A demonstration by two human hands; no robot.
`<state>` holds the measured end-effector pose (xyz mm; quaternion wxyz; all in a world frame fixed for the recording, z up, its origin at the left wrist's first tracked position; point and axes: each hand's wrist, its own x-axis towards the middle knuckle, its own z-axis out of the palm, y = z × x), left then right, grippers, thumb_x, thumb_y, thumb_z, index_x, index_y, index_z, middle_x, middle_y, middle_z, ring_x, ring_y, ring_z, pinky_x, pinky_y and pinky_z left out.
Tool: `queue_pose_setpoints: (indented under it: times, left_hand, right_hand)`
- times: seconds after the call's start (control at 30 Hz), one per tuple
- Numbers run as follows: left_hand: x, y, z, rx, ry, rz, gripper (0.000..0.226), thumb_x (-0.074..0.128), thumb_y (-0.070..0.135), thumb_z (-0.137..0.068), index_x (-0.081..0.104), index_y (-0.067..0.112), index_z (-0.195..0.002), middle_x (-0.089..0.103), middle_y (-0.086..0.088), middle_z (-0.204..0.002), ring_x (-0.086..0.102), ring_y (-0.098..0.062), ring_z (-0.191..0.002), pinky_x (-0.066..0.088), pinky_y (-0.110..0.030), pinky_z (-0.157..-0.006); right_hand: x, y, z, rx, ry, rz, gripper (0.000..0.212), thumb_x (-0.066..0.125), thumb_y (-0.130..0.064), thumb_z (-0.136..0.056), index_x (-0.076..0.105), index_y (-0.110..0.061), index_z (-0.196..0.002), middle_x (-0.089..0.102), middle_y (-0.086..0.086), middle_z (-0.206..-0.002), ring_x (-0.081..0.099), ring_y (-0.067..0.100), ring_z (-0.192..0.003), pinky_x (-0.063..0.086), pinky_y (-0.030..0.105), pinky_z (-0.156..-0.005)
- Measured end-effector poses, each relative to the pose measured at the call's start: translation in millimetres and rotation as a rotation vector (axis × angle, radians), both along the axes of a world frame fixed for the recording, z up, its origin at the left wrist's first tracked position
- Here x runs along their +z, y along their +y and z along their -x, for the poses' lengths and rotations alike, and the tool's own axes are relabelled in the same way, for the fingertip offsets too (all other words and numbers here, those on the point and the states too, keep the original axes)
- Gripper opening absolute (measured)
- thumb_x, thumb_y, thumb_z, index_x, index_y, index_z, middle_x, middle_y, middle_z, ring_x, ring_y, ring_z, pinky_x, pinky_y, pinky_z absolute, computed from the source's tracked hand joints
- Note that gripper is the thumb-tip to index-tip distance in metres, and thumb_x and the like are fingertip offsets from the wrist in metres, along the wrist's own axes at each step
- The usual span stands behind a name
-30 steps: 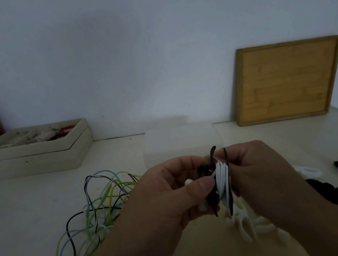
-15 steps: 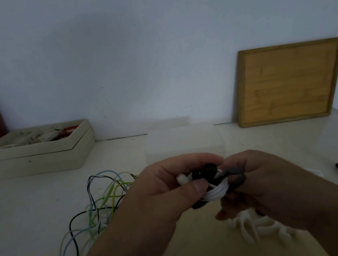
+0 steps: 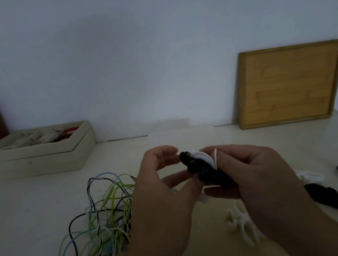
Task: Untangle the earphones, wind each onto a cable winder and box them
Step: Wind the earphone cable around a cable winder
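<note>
**Wound winder held up between the hands, box straight beyond**

The black cable winder (image 3: 195, 165), wrapped in white earphone cord (image 3: 204, 158), is gripped by the right hand (image 3: 267, 180), its long axis running far-left to near-right. The left hand (image 3: 162, 196) is held half open, thumb laid on the winder's left end. What seems a translucent box (image 3: 184, 137) lies just beyond; the tangled earphones (image 3: 105, 218) lie near left on the desk (image 3: 20, 210).
</note>
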<state>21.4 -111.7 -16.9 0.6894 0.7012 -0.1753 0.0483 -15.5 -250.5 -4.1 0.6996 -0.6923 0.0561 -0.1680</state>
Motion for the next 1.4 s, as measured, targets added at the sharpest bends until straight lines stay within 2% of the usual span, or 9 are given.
queue_pose_setpoints:
  times: [0.17,0.33,0.43,0.57,0.67,0.77,0.9,1.1,1.4]
  left_hand:
    - [-3.7,3.0,0.1,0.138,-0.086,-0.074,0.033,0.082,0.026,-0.07,0.07,0.035,-0.1,0.072,0.015,-0.098,0.069,0.001,-0.085,0.054,-0.015,-0.064]
    - [0.2,1.5,3.1,0.239,-0.238,-0.235,0.036,0.074,0.033,-0.069,0.066,0.052,-0.099,0.058,0.012,-0.085,0.05,0.008,-0.071,0.039,-0.005,-0.061]
    - [1.7,2.0,3.0,0.139,-0.216,-0.224,0.04,0.072,0.019,-0.081,0.069,0.053,-0.102,0.063,0.008,-0.074,0.058,-0.004,-0.062,0.047,-0.017,-0.056]
    - [1.2,0.4,3.6,-0.014,-0.077,-0.12,0.044,0.061,0.027,-0.074,0.071,0.04,-0.114,0.067,0.006,-0.088,0.068,-0.023,-0.069,0.058,-0.042,-0.06]
    - [-1.4,0.2,2.5,-0.008,-0.069,-0.103,0.039,0.078,0.031,-0.081,0.068,0.037,-0.119,0.067,0.01,-0.1,0.073,-0.013,-0.08,0.062,-0.032,-0.069]
    - [-3.3,3.6,-3.1,0.019,-0.081,-0.11,0.039,0.077,0.02,-0.081,0.067,0.039,-0.114,0.067,0.008,-0.104,0.072,-0.007,-0.08,0.06,-0.022,-0.068]
    - [1.3,10.8,-9.3,-0.001,-0.108,-0.174,0.033,0.079,0.018,-0.079,0.071,0.045,-0.095,0.073,0.014,-0.096,0.071,-0.009,-0.077,0.06,-0.026,-0.07]
    - [1.7,14.3,-13.4,-0.062,-0.047,-0.201,0.031,0.081,0.019,-0.076,0.075,0.034,-0.102,0.073,0.015,-0.1,0.072,-0.01,-0.075,0.06,-0.029,-0.069]
    - [4.5,15.9,-11.1,-0.11,-0.203,-0.401,0.036,0.081,0.016,-0.076,0.075,0.048,-0.092,0.07,0.024,-0.09,0.067,0.0,-0.08,0.048,-0.01,-0.067]
  right_hand:
    - [-1.8,8.8,1.6,-0.071,-0.072,-0.005,0.019,0.06,-0.017,-0.094,0.079,-0.022,-0.092,0.077,-0.002,-0.083,0.074,0.016,-0.079,0.061,0.031,-0.066]
    - [-4.4,13.6,2.1,-0.118,-0.1,-0.01,0.022,0.061,-0.017,-0.093,0.079,-0.027,-0.086,0.077,-0.004,-0.079,0.074,0.014,-0.076,0.061,0.031,-0.067]
    - [-7.8,14.6,1.5,-0.119,-0.095,0.003,0.019,0.062,-0.014,-0.092,0.079,-0.023,-0.093,0.077,-0.002,-0.08,0.075,0.016,-0.076,0.061,0.031,-0.069]
    - [-8.7,13.4,1.9,-0.137,-0.099,0.072,0.019,0.064,-0.014,-0.092,0.08,-0.023,-0.096,0.077,-0.003,-0.08,0.075,0.018,-0.075,0.062,0.035,-0.07]
    - [-6.6,14.3,3.1,-0.138,-0.123,0.199,0.021,0.065,-0.016,-0.091,0.079,-0.031,-0.086,0.076,-0.007,-0.073,0.073,0.017,-0.069,0.062,0.038,-0.066]
    - [-2.2,12.0,4.3,-0.113,-0.106,0.34,0.019,0.067,-0.017,-0.089,0.077,-0.031,-0.083,0.072,-0.011,-0.062,0.069,0.009,-0.058,0.057,0.022,-0.055]
    - [10.0,-0.6,4.9,-0.058,-0.014,0.499,0.011,0.07,-0.023,-0.086,0.075,-0.026,-0.077,0.067,-0.014,-0.055,0.063,0.0,-0.049,0.045,0.009,-0.05]
    - [21.1,-25.6,7.9,0.068,0.092,0.517,0.019,0.066,-0.024,-0.089,0.073,-0.021,-0.072,0.062,0.003,-0.05,0.054,0.007,-0.043,0.043,0.017,-0.048]
    - [20.7,-32.4,5.4,0.052,0.089,0.512,0.024,0.061,-0.021,-0.093,0.071,-0.021,-0.071,0.06,0.001,-0.049,0.053,0.012,-0.044,0.042,0.02,-0.046]
